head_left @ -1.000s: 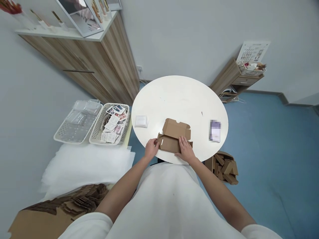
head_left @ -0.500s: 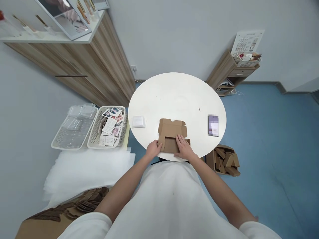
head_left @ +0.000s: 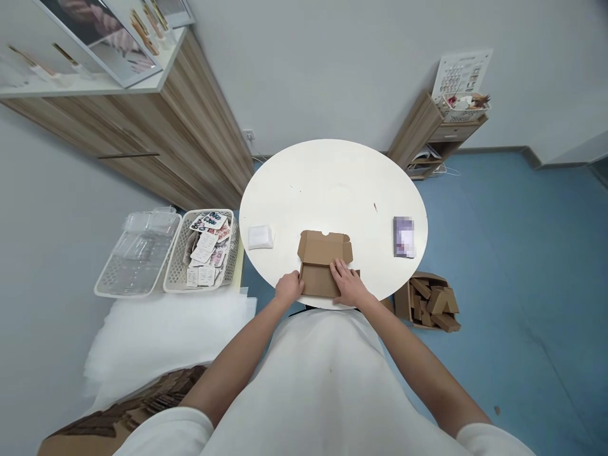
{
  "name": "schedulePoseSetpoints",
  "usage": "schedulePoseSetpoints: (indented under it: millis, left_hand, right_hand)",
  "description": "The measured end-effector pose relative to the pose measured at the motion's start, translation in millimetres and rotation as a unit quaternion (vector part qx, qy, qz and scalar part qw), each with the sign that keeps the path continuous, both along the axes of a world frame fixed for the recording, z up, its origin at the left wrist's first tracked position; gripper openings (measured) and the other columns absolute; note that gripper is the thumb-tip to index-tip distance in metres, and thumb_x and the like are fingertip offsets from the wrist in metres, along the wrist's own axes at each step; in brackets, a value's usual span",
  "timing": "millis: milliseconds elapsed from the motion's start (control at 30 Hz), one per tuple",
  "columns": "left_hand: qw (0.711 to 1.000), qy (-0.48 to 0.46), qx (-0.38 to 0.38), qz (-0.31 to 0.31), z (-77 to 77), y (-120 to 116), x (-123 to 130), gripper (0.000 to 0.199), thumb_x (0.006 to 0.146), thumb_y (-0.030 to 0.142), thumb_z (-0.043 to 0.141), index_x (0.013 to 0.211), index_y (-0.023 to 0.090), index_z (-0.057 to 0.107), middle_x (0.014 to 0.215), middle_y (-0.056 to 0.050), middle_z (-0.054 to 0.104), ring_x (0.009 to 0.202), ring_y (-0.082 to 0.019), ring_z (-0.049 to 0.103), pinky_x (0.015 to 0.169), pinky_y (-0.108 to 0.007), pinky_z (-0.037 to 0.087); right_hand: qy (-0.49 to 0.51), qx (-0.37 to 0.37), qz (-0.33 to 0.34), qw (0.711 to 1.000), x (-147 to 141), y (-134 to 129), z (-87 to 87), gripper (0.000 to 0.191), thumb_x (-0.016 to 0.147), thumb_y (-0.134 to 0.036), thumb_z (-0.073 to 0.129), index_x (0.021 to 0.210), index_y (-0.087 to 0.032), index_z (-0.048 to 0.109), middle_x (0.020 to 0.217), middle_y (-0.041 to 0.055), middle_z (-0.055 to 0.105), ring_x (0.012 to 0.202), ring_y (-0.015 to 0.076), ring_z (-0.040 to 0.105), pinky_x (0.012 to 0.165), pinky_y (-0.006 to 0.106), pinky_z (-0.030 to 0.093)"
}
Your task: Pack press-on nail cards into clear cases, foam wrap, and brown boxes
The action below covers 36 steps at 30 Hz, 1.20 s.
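Note:
A brown cardboard box [head_left: 319, 280] lies at the near edge of the round white table, its lid [head_left: 325, 247] standing open away from me with small tabs at the corners. My left hand [head_left: 289, 288] is closed on the box's left wall, thumb and fingers pinching it. At the right side, my right hand [head_left: 349, 284] grips the box, its fingers reaching over the right wall and its thumb near the front edge. A brown flap sticks out partly from under the right fingers. The inside of the box that shows is bare.
On the white table [head_left: 332, 183] are a white packet stack [head_left: 260, 237] at left and a blurred purple item [head_left: 403, 237] at right. Left stand a basket of cards [head_left: 232, 253], a basket of clear cases [head_left: 102, 278] and white sheets [head_left: 166, 329]. A carton of folded boxes [head_left: 434, 304] stands right.
The left flap and front part of the cardboard have been folded in, so a shallow tray now shows below the lid. Both hands stay at its sides. The view has shifted slightly.

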<state>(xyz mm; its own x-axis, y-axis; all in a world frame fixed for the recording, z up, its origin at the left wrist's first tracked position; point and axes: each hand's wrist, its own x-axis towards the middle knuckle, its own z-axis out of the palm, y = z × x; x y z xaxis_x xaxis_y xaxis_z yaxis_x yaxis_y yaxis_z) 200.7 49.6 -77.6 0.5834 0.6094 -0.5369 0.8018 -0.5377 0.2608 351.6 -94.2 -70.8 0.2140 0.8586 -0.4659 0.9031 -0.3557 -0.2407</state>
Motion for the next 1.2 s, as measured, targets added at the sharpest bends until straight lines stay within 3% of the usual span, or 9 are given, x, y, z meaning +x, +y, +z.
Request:
schedulePoseSetpoints:
  millis: [133,233,367,500,600,700,800,967,1200]
  left_hand:
    - [0.993,-0.112,-0.046,-0.005,8.0,2,-4,0.072,0.074,0.052,0.051,0.133,0.019,0.023,0.107,-0.009,0.061,0.085,-0.021,0.061,0.067,-0.027,0.041]
    - [0.984,-0.161,-0.070,-0.043,15.8,8,2,0.096,0.063,0.053,0.062,0.138,0.025,0.009,0.117,-0.008,0.056,0.086,-0.022,0.061,0.067,-0.027,0.041]
    - [0.982,-0.142,-0.083,-0.087,20.2,17,21,0.104,0.049,0.049,0.074,0.136,0.027,0.021,0.117,-0.009,0.055,0.105,-0.029,0.054,0.071,-0.027,0.040]
    - [0.986,-0.111,-0.086,-0.088,15.0,19,36,0.102,0.050,0.045,0.074,0.136,0.025,0.023,0.113,-0.010,0.057,0.102,-0.029,0.055,0.070,-0.027,0.040]
    - [0.988,-0.101,-0.088,-0.080,10.2,15,39,0.102,0.055,0.049,0.069,0.138,0.024,0.015,0.110,-0.011,0.059,0.099,-0.029,0.056,0.066,-0.027,0.039]
    - [0.987,-0.102,-0.090,-0.082,7.0,12,40,0.103,0.058,0.051,0.066,0.139,0.024,0.008,0.114,-0.011,0.057,0.101,-0.029,0.055,0.064,-0.026,0.038]
    - [0.986,-0.109,-0.097,-0.077,4.5,10,40,0.102,0.059,0.051,0.066,0.139,0.024,0.009,0.114,-0.011,0.056,0.100,-0.028,0.055,0.064,-0.027,0.038]
    - [0.981,-0.142,-0.113,-0.067,1.1,9,39,0.100,0.059,0.050,0.066,0.139,0.026,0.012,0.123,-0.010,0.051,0.105,-0.027,0.052,0.068,-0.027,0.039]
    - [0.979,-0.146,-0.129,-0.060,-0.6,2,35,0.098,0.061,0.050,0.064,0.139,0.024,0.012,0.122,-0.011,0.050,0.107,-0.028,0.051,0.071,-0.027,0.039]
  right_hand:
    - [-0.009,-0.001,-0.003,1.000,12,0,-1.0,0.111,0.059,-0.040,0.069,0.140,-0.019,-0.002,0.148,0.0128,-0.001,0.136,0.0279,-0.001,0.102,0.047,0.019]
    - [-0.007,0.000,-0.006,1.000,21,0,-1.1,0.109,0.060,-0.038,0.069,0.140,-0.019,-0.003,0.148,0.0129,0.000,0.136,0.0280,0.000,0.102,0.048,0.019]
    - [0.006,0.018,-0.004,1.000,31,0,-1.0,0.106,0.062,-0.037,0.067,0.140,-0.020,-0.004,0.148,0.0121,0.002,0.136,0.0278,0.001,0.102,0.048,0.017]
    - [-0.007,0.054,-0.006,0.998,35,-7,0.6,0.097,0.067,-0.035,0.062,0.140,-0.021,0.000,0.149,0.0107,0.002,0.136,0.0279,0.000,0.105,0.049,0.008]
    - [-0.022,0.101,-0.096,0.990,35,-21,-0.4,0.091,0.070,-0.041,0.059,0.140,-0.022,0.004,0.149,0.0104,-0.003,0.135,0.0298,-0.003,0.104,0.052,0.008]
    - [0.030,0.127,-0.290,0.948,35,-38,-6.4,0.091,0.072,-0.053,0.052,0.140,-0.019,0.001,0.148,0.0137,0.003,0.135,0.0305,0.007,0.101,0.051,0.021]
    - [0.156,0.152,-0.452,0.865,37,-50,-14.6,0.081,0.078,-0.051,0.041,0.140,-0.017,0.003,0.144,0.0144,0.022,0.130,0.0262,0.027,0.097,0.043,0.035]
    - [0.290,0.204,-0.540,0.764,42,-50,-19.4,0.072,0.077,-0.038,0.043,0.140,-0.018,0.014,0.135,0.0131,0.039,0.113,0.0240,0.049,0.088,0.037,0.045]
    - [0.278,0.214,-0.501,0.791,39,-39,-15.4,0.056,0.073,-0.040,0.047,0.124,-0.016,0.045,0.112,0.0090,0.057,0.082,0.0175,0.057,0.077,0.034,0.048]
